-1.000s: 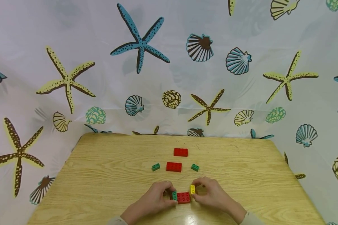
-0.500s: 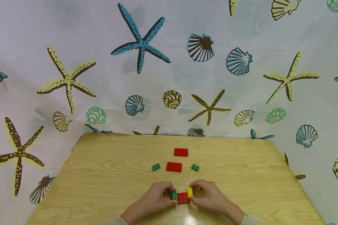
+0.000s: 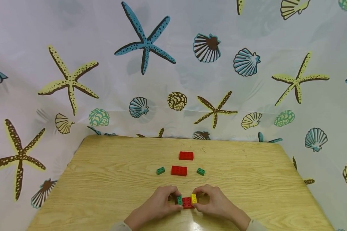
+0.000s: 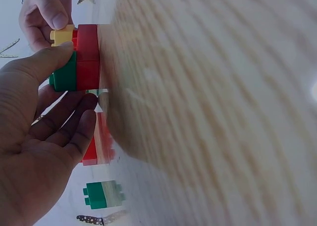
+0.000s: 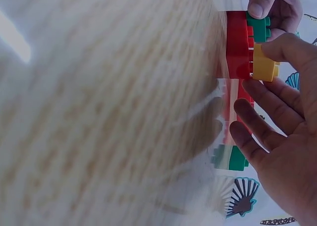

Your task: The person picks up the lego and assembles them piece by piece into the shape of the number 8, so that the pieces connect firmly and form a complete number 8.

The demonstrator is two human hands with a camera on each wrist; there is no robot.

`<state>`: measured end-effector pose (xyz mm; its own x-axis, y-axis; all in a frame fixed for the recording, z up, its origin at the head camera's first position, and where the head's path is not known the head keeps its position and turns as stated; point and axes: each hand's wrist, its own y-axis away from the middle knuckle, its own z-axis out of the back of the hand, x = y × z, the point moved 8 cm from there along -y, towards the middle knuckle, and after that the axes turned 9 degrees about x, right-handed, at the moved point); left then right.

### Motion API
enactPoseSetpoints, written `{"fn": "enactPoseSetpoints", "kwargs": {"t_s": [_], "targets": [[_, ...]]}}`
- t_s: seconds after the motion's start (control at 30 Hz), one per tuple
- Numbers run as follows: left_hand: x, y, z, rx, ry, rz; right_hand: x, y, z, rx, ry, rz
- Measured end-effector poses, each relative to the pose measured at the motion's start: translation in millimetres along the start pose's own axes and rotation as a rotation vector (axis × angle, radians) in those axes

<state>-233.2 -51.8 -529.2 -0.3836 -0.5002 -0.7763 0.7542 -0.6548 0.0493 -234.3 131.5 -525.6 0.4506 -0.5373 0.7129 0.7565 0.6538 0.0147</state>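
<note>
A red brick (image 3: 186, 202) lies studs up on the table between the hands. My left hand (image 3: 163, 201) pinches a small green brick (image 3: 179, 200) that sits on the red brick's left end; the left wrist view shows this green brick (image 4: 64, 76) flush against the red one. Between thumb and fingers, my right hand (image 3: 213, 200) pinches a small yellow brick (image 3: 194, 198) over the right end. Seen from the right wrist, the yellow brick (image 5: 264, 63) is right at the red studs, slightly tilted. A strip of red studs shows between the two small bricks.
Beyond the hands, a red brick (image 3: 179, 170) lies between a green brick (image 3: 160, 170) on its left and another green brick (image 3: 200, 171) on its right. Farther back is one more red brick (image 3: 186, 156). A shell-patterned curtain (image 3: 162, 80) surrounds the wooden table (image 3: 118, 166).
My right hand has moved left with the yellow brick, from beside the red brick to over its right end. My left hand has stayed in place on the green brick.
</note>
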Motion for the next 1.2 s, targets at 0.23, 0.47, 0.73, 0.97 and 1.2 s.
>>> {"fn": "enactPoseSetpoints", "kwargs": {"t_s": [0.23, 0.47, 0.73, 0.97, 1.2], "targets": [[1.1, 0.5, -0.6, 0.001, 0.006, 0.006, -2.7, 0.8, 0.6, 0.009, -0.003, -0.033], [4.7, 1.2, -2.1, 0.013, 0.017, 0.034, -2.9, 0.9, -0.2, 0.022, 0.005, -0.037], [3.3, 1.5, -2.0, 0.011, 0.011, 0.028, -4.7, 0.1, -1.0, 0.031, -0.024, -0.045], [3.4, 1.0, -2.0, 0.013, 0.008, 0.035, -7.2, 1.1, -1.8, 0.025, -0.061, -0.035], [3.6, 0.0, -1.8, 0.008, -0.002, 0.026, -5.8, 0.1, -1.2, 0.01, -0.053, -0.024]]}}
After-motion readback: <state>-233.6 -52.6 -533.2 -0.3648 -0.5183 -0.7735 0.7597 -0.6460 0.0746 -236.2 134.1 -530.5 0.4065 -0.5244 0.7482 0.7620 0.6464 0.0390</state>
